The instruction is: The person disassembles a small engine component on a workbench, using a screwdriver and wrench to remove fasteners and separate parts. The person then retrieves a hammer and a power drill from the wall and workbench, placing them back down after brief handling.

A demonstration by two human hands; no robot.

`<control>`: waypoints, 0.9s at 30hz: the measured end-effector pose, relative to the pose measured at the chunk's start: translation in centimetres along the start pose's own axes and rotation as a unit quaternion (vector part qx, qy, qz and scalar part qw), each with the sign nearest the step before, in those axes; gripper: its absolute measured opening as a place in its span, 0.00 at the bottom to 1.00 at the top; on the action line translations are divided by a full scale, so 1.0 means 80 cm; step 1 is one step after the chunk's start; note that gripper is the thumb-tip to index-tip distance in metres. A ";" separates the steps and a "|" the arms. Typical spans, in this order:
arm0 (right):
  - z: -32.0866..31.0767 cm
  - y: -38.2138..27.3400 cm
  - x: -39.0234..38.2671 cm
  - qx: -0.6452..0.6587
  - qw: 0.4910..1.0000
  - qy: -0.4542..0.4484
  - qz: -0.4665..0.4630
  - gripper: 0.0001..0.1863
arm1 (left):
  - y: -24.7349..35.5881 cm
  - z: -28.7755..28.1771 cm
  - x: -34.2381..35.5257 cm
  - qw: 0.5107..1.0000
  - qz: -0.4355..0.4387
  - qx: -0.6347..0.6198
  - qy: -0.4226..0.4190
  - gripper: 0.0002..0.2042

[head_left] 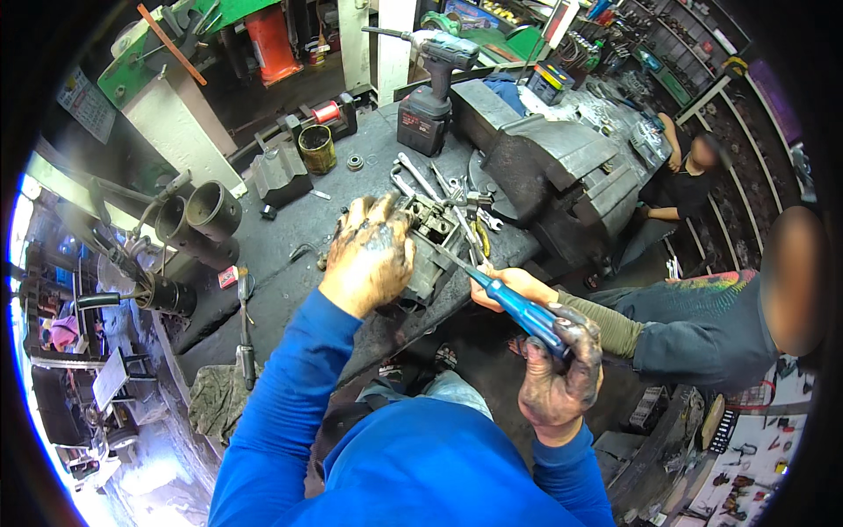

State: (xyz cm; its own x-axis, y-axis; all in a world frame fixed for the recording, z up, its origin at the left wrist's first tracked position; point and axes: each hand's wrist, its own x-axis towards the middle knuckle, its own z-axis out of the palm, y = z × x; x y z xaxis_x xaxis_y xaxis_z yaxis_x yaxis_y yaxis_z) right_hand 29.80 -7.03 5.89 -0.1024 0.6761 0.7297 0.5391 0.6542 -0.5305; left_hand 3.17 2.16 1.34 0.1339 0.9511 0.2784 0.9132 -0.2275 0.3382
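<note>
My left hand [373, 250], blackened with grease, lies back-up with its fingers bent over the left side of a greasy metal housing [433, 274]. The grip on its underside is hidden. In my right hand [562, 378] is a screwdriver [520, 309] with a blue handle, its shaft pointing up and left at the housing. Just behind the screwdriver, a co-worker's hand [514, 288] reaches in from the right, partly covered by the handle. Several wrenches [420, 176] and yellow-handled pliers [481, 237] lie beyond and beside the housing.
A large bench vise [562, 176] stands right of a cordless impact driver [430, 110]. Metal cylinders [213, 211], a yellowish can [317, 149] and a ratchet-like tool [245, 329] are on the bench's left. A co-worker [702, 325] is close at right; another person [685, 176] sits farther back.
</note>
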 end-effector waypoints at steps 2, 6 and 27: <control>0.002 -0.012 -0.002 -0.030 0.999 -0.007 -0.036 0.18 | -0.012 0.010 0.005 0.999 0.018 -0.035 0.023 0.19; 0.011 -0.026 0.008 -0.060 0.997 0.004 -0.051 0.19 | -0.028 0.022 0.010 0.974 0.040 -0.222 0.021 0.16; 0.045 -0.026 0.007 -0.048 0.999 -0.014 -0.014 0.15 | -0.028 0.035 0.010 0.971 0.024 -0.233 0.046 0.13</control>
State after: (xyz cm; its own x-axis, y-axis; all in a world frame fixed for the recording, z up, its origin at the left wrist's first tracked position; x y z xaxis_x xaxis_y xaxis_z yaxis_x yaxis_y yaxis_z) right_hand 25.66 -6.78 5.86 -0.1413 0.6689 0.7298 0.6136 0.6377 -0.4656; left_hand 2.27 4.00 -1.70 0.1170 0.9194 0.3755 0.6303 -0.3609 0.6873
